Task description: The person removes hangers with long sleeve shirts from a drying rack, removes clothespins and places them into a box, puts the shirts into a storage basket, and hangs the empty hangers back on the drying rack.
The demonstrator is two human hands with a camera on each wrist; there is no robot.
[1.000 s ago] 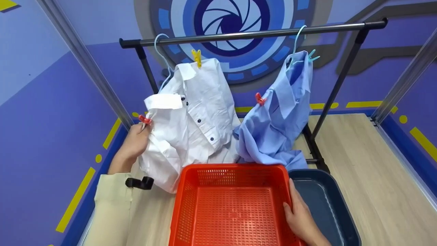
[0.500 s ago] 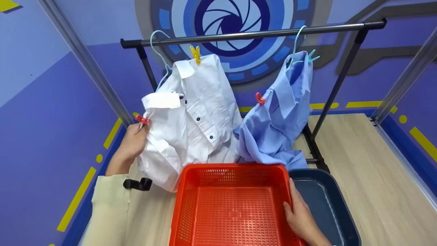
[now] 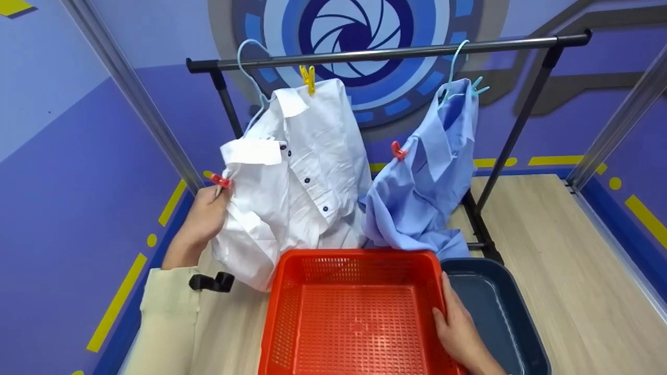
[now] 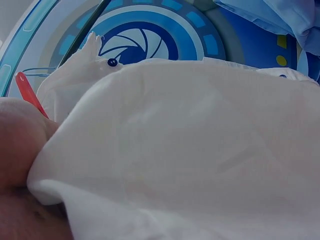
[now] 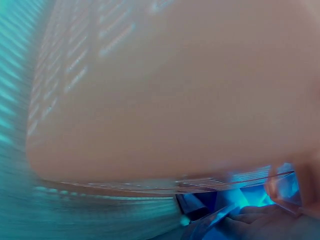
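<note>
My left hand (image 3: 206, 216) grips the left shoulder edge of a white shirt (image 3: 325, 135), just below a red clothespin (image 3: 221, 180). The shirt is on a light-blue hanger (image 3: 249, 75), whose hook arches above the rack's rail. A yellow clothespin (image 3: 308, 79) sits on its other shoulder. In the left wrist view white cloth (image 4: 175, 140) covers most of the frame. With my right hand (image 3: 461, 328) I hold the right rim of a red plastic basket (image 3: 359, 312), thumb on the inner side. The right wrist view is blurred.
A light-blue shirt (image 3: 432, 172) hangs from the right of the black rack (image 3: 375, 54), pinned by a red clothespin (image 3: 399, 151) and a blue one (image 3: 478, 86). Right of the basket lies a dark-blue tray (image 3: 490, 307). Purple panels stand at the sides.
The white shirt's hanger hook and yellow clothespin have risen, so the hook now stands higher over the rail. My left hand shifted slightly; my right hand and the basket stayed put.
</note>
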